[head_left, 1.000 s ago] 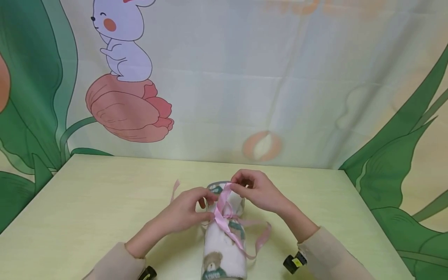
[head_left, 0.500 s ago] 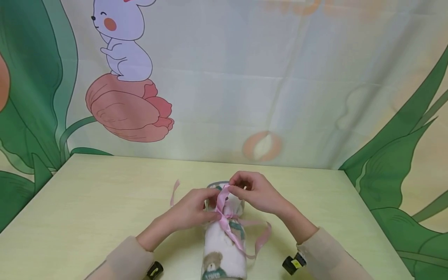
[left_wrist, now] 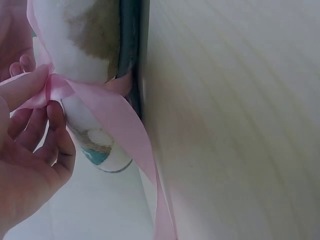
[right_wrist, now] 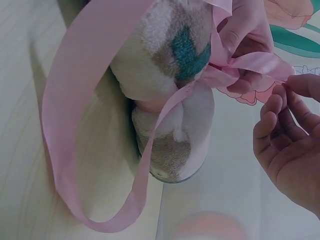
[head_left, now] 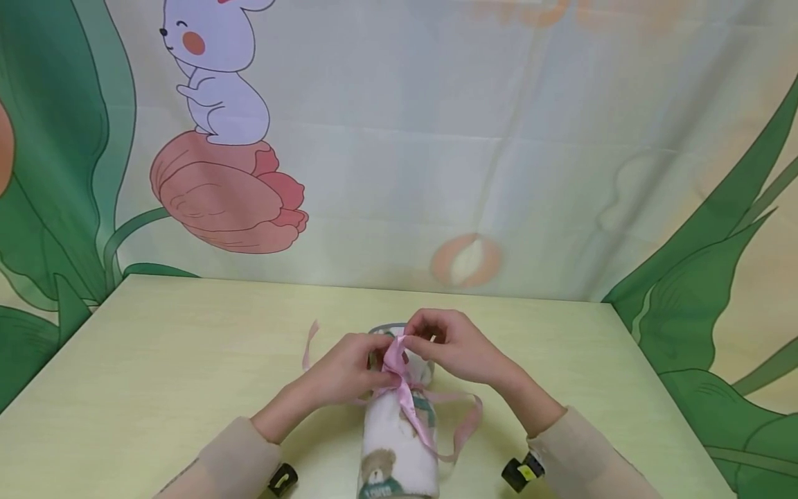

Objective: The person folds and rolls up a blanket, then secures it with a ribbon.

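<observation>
A rolled fleece cloth, white with a brown bear print, lies lengthwise on the table. Pink ribbon circles it and cinches its middle. My left hand pinches the ribbon near the crossing, thumb and forefinger together in the left wrist view. Farther up, my right hand holds the raised end of a ribbon fold between thumb and fingertip; the right wrist view shows this strip stretched between both hands. One long ribbon tail curves out on the right of the roll. Another tail shows beyond my left hand.
The pale wooden table extends to both sides of the roll. A printed cloth backdrop with a rabbit and flowers hangs behind its far edge. Black wrist devices sit under both sleeves.
My left hand has moved right and closer in to the ribbon crossing. My right hand has lowered slightly toward it, and the ribbon between them has folded into a shorter loop.
</observation>
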Demonstrator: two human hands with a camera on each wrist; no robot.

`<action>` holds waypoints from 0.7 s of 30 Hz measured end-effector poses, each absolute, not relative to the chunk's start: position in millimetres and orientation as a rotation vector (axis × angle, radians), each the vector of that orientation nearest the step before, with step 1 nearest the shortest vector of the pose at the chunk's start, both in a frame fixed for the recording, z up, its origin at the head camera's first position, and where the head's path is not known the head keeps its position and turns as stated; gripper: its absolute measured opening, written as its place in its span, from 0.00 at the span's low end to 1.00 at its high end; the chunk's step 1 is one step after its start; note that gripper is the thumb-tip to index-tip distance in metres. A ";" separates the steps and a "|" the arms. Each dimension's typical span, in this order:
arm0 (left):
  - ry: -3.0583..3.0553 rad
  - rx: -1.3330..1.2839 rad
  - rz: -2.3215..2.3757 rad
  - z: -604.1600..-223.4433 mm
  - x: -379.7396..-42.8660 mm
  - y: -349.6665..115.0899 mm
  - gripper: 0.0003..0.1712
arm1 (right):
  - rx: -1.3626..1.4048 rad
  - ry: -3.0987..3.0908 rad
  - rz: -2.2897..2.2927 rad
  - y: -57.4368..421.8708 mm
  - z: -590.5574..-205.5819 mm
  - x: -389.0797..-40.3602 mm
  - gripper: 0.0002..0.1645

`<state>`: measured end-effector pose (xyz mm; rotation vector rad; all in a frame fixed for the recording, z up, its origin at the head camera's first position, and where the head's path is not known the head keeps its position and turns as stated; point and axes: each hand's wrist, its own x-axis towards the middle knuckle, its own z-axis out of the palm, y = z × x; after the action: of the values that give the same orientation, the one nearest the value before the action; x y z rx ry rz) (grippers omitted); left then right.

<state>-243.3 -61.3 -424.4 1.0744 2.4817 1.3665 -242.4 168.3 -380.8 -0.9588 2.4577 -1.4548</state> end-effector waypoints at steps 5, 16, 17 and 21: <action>2.462 1.042 1.394 -426.3 -242.9 -57.8 0.10 | -0.972 2.459 -1.452 167.6 -380.7 -241.8 0.05; 2.417 1.078 1.341 -424.5 -241.5 -66.6 0.17 | -0.981 2.449 -1.446 165.4 -378.9 -239.2 0.05; 2.394 1.085 1.333 -424.0 -241.9 -68.9 0.19 | -0.981 2.449 -1.447 165.5 -378.7 -239.4 0.06; 2.306 1.111 1.336 -421.7 -243.6 -76.2 0.21 | -0.977 2.455 -1.444 165.7 -377.8 -240.2 0.06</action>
<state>-243.6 -76.2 -421.7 1.1107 2.3056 1.3364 -240.2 165.7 -377.8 -0.9771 2.4550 -1.4437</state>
